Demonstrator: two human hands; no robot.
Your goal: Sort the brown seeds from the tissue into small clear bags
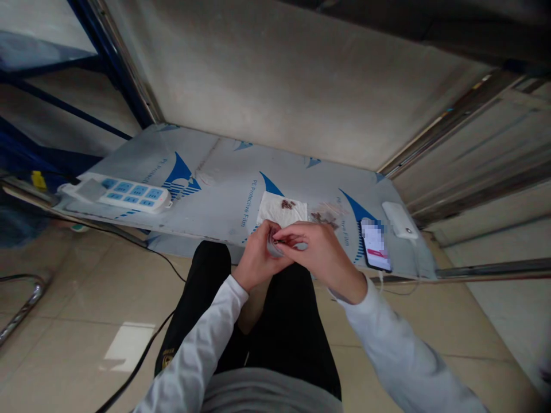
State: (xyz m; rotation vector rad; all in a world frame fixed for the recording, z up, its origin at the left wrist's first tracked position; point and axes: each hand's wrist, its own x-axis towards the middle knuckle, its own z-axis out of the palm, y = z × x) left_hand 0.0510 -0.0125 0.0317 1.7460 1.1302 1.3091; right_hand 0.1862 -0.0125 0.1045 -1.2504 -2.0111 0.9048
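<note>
Both hands meet over the front edge of the bench. My left hand [258, 258] is closed around a small, clear, plastic-looking thing [272, 249], most of which the fingers hide. Fingertips of my right hand [316, 246] pinch a small dark brown piece [279, 241] at its opening. Just beyond lies a white paper tissue [271, 209] with a little heap of brown pieces [287, 204] on it. To its right, partly behind my right hand, more brown pieces [323, 218] lie in or on what looks like a clear plastic bag [329, 207].
The bench [224, 201] is covered in film with blue print. A white power strip [133, 195] stands at its left. At the right are a phone [375, 244] with a cable and a white power bank [400, 219]. A black cable [142, 358] crosses the tiled floor.
</note>
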